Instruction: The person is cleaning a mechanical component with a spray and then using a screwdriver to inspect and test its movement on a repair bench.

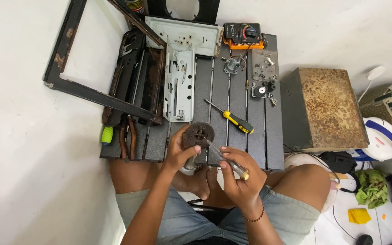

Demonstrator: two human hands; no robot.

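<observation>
Several small parts in clear tray

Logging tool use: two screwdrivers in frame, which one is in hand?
The clear-handled screwdriver, gripped by the right hand, tip at the round burner part held by the left hand. The yellow-and-black one lies untouched on the dark slatted table.

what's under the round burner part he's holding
The left hand grips a pale tube under the round burner part. Fingers cover the joint.
</observation>
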